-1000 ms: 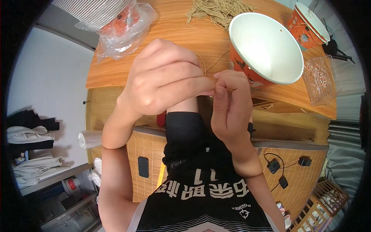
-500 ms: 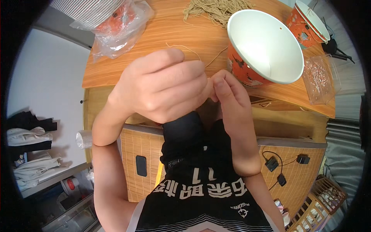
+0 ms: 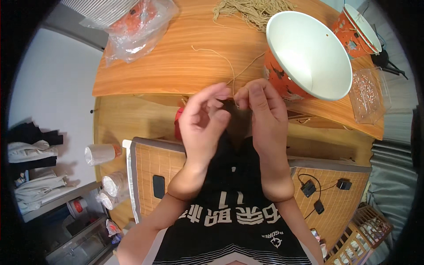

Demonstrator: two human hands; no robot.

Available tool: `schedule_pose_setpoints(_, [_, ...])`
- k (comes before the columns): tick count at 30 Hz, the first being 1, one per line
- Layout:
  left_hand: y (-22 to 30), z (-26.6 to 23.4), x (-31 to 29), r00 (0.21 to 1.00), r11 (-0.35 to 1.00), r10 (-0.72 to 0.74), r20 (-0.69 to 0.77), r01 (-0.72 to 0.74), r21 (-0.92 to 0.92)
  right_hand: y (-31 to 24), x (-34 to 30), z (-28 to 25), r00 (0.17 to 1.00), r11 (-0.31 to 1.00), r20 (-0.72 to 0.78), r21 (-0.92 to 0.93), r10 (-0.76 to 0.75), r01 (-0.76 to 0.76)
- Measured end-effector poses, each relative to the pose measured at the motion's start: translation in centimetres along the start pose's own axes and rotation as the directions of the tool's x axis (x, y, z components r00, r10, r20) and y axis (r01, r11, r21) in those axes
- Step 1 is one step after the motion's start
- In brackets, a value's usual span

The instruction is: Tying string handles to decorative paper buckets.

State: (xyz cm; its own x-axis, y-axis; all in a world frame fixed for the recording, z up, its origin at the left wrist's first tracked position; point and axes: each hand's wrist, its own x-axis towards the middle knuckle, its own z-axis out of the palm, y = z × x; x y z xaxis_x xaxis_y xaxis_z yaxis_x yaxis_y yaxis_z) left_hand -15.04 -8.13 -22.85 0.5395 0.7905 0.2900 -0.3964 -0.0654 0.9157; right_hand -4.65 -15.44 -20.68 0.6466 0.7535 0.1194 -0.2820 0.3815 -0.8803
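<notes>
Wooden table (image 3: 145,77), pleated grey curtain (image 3: 389,176)

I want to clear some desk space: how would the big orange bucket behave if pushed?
The bucket is probably light for its size: it looks thin-walled, with nothing showing inside. It may tip, since it widens toward its mouth. The cord that seems to reach its side might drag along.
</notes>
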Motion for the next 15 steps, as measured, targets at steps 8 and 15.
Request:
schedule_pose_setpoints(8, [-0.5, 0.6, 1.2, 0.981, 0.991, 0.137, 0.137, -0.137, -0.014, 0.3, -0.8, -0.2, 0.997, 0.997, -0.019, 0.044, 0.069, -0.069])
schedule_pose_setpoints(15, [-1.0, 0.4, 1.2, 0.969, 0.929, -0.012, 0.246, 0.102, -0.354, 1.0, -0.4, -1.9, 0.987, 0.986, 0.129, 0.123, 0.094, -0.110])
